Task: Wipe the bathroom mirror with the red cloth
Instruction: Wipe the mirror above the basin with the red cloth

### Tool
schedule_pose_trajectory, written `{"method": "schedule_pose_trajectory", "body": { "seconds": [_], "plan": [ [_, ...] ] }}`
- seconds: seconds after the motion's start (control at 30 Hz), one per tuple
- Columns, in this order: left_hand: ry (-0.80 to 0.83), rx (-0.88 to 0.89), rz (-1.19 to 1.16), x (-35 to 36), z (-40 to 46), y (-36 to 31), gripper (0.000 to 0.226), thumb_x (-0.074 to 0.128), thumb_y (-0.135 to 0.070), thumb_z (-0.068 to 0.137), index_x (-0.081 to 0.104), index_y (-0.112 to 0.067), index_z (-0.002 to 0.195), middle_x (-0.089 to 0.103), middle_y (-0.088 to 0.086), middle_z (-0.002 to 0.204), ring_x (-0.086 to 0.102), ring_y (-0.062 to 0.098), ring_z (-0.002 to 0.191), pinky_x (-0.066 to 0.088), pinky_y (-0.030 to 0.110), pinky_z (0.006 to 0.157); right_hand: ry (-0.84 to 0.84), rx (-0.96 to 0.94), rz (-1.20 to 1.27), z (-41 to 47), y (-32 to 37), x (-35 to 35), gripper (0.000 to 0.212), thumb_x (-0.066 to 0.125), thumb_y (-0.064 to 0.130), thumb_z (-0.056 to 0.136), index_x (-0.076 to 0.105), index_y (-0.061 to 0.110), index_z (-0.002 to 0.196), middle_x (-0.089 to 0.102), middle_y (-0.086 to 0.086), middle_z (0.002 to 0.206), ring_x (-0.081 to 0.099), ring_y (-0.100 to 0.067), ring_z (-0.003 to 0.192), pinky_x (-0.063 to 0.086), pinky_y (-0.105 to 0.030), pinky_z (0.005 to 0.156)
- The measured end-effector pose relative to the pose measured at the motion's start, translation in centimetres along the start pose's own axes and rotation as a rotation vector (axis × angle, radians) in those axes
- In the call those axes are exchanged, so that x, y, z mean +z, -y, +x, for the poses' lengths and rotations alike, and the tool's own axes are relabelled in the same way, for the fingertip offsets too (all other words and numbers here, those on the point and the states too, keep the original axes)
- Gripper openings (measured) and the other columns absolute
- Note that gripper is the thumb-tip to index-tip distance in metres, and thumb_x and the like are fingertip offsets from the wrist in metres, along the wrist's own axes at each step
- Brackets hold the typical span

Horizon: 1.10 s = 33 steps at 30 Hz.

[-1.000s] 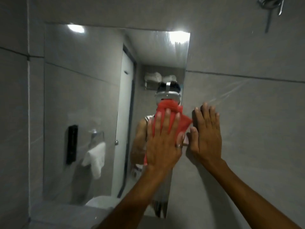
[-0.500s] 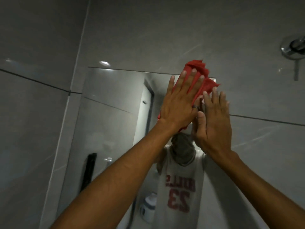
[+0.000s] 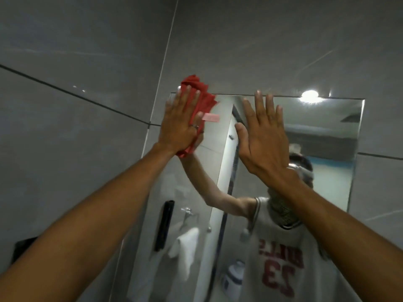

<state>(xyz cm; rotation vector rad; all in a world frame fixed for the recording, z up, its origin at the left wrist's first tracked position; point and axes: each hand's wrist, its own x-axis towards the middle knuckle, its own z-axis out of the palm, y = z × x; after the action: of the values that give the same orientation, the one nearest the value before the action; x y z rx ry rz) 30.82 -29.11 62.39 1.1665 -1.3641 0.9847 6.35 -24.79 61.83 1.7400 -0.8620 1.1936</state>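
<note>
A person's left hand (image 3: 178,125), fingers straight, presses the red cloth (image 3: 205,99) flat on the top left corner of the bathroom mirror (image 3: 327,114), the open right hand (image 3: 263,140) flat on the glass nearby, most of the pane lying rightward and below the cloth.

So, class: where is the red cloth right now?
In the head view the red cloth sits at the top left corner of the mirror, pressed under the left hand, partly over the wall tile.
</note>
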Motion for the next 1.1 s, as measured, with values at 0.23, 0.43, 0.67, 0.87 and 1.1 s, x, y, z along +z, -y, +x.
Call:
{"method": "schedule_pose_trajectory", "body": {
  "seconds": [0.23, 0.43, 0.67, 0.87, 1.1],
  "plan": [
    [-0.045, -0.296, -0.025, 1.1, -0.3, 2.0, 0.061, 0.029, -0.037, 0.113, 0.009, -0.017, 0.167, 0.005, 0.010, 0.176, 0.002, 0.027, 0.164, -0.004, 0.055, 0.132, -0.023, -0.026, 0.012, -1.2, 1.1, 2.3, 0.070, 0.008, 0.057, 0.105, 0.013, 0.022, 0.165, 0.005, -0.009, 0.174, 0.000, -0.029, 0.162, 0.001, -0.049, 0.131],
    [0.005, -0.135, -0.087, 1.4, -13.4, 2.3, 0.063, 0.031, -0.039, 0.110, 0.019, -0.012, 0.165, 0.013, 0.016, 0.174, 0.010, 0.035, 0.162, 0.006, 0.059, 0.132, -0.002, -0.079, 0.031, -6.0, 2.3, 3.9, 0.068, 0.012, 0.056, 0.107, 0.013, 0.021, 0.165, 0.006, -0.011, 0.174, 0.003, -0.032, 0.161, 0.004, -0.052, 0.131],
    [0.170, -0.096, -0.097, 2.3, -34.3, 2.7, 0.064, 0.020, -0.050, 0.110, -0.008, -0.035, 0.165, -0.005, 0.006, 0.175, 0.017, 0.043, 0.158, 0.002, 0.053, 0.132, 0.121, -0.148, 0.071, -13.6, 6.0, 3.9, 0.068, 0.016, 0.053, 0.108, 0.016, 0.016, 0.165, 0.010, -0.016, 0.172, 0.009, -0.037, 0.160, 0.012, -0.058, 0.128],
    [0.161, -0.439, -0.139, 1.7, -42.8, 2.8, 0.063, 0.030, -0.050, 0.109, 0.019, -0.021, 0.164, 0.028, 0.034, 0.163, 0.028, 0.053, 0.150, 0.029, 0.075, 0.117, 0.270, -0.214, 0.109, -19.9, 6.4, 2.5, 0.069, 0.015, 0.051, 0.106, 0.022, 0.013, 0.163, 0.014, -0.018, 0.171, 0.011, -0.039, 0.160, 0.012, -0.059, 0.128],
    [0.108, -0.380, -0.084, 4.1, -42.8, -4.8, 0.073, 0.040, -0.036, 0.106, 0.001, -0.029, 0.167, 0.008, 0.017, 0.173, -0.008, 0.025, 0.163, -0.004, 0.050, 0.133, 0.241, -0.229, 0.036, -23.4, 1.2, 0.5, 0.069, 0.011, 0.053, 0.107, 0.023, 0.014, 0.163, 0.018, -0.020, 0.170, 0.016, -0.042, 0.158, 0.006, -0.056, 0.128]
  ]
}}
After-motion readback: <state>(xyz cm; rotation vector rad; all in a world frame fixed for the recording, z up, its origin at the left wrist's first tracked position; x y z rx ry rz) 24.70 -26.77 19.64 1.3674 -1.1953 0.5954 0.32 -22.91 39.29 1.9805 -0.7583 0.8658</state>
